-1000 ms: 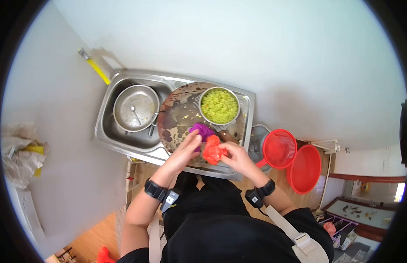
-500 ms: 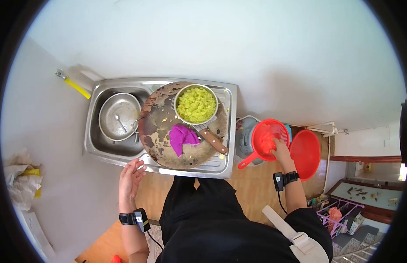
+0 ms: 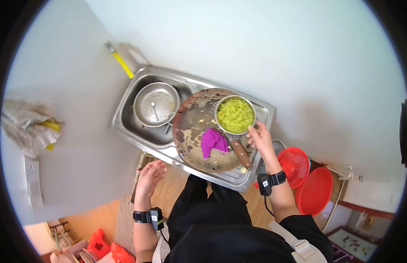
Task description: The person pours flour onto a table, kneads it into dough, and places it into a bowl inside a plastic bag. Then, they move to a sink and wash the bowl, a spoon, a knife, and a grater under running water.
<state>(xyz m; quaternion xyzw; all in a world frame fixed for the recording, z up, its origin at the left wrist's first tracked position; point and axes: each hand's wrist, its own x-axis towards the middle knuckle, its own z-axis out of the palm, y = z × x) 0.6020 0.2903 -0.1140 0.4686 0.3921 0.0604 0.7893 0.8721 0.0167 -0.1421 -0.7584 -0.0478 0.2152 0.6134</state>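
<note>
My right hand point(image 3: 261, 139) is at the lower right rim of a steel bowl point(image 3: 216, 120) filled with chopped green vegetable point(image 3: 235, 115). Its fingers are apart, with nothing held in them. The bowl stands on a round, worn wooden chopping board point(image 3: 190, 142). Below the bowl lie a crumpled purple cloth point(image 3: 213, 142) and a knife with a wooden handle point(image 3: 241, 154), its blade partly hidden. My left hand point(image 3: 151, 177) hangs in front of the sink's near edge, empty, with its fingers loosely spread.
In the steel sink point(image 3: 126, 118) on the left sits a metal pan point(image 3: 144, 94) with a spoon point(image 3: 155, 111) inside. A red colander point(image 3: 299, 153) and a red basin point(image 3: 315, 188) stand beyond my right forearm. Walls close in behind and left.
My right hand has left the red colander and come left to the bowl's rim. My left hand stays open near the sink front. The whole view has turned and shifted.
</note>
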